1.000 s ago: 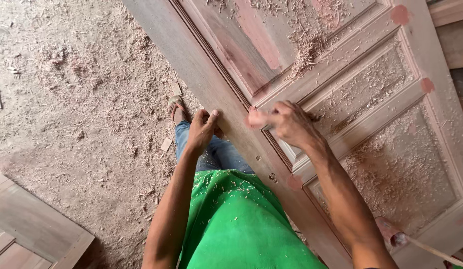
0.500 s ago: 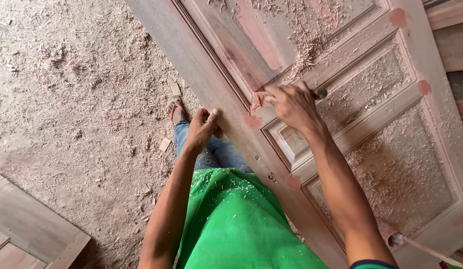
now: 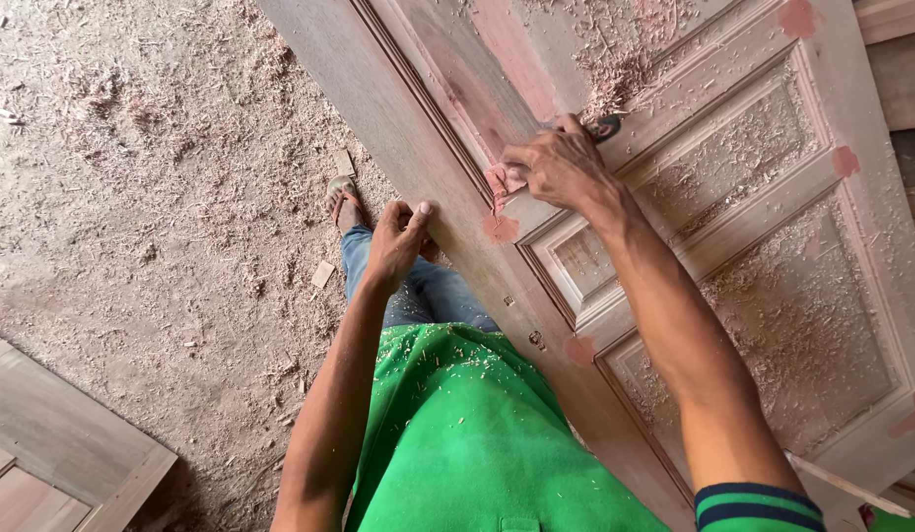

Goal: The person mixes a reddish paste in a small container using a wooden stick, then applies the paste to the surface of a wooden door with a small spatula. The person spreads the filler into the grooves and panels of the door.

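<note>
A large panelled wooden door [image 3: 733, 246] lies flat in front of me, dusted with shavings and dotted with pinkish filler patches. My right hand [image 3: 554, 166] rests on the door near a panel corner, fingers closed around a small dark-handled tool [image 3: 605, 126] whose tip presses pink filler [image 3: 499, 183] onto the wood. Another filler patch [image 3: 500, 228] sits just below it. My left hand [image 3: 396, 241] grips the near edge of the door, thumb on top. I wear a green shirt and jeans.
The floor [image 3: 132, 197] is covered in sawdust and wood chips. Another wooden panel [image 3: 53, 443] lies at the lower left. My sandalled foot [image 3: 344, 197] stands by the door's edge. A thin stick [image 3: 847, 483] lies at the lower right.
My right hand has moved up along the door rail, from the lower filler patch to a spot above it. My left hand stays on the door's edge.
</note>
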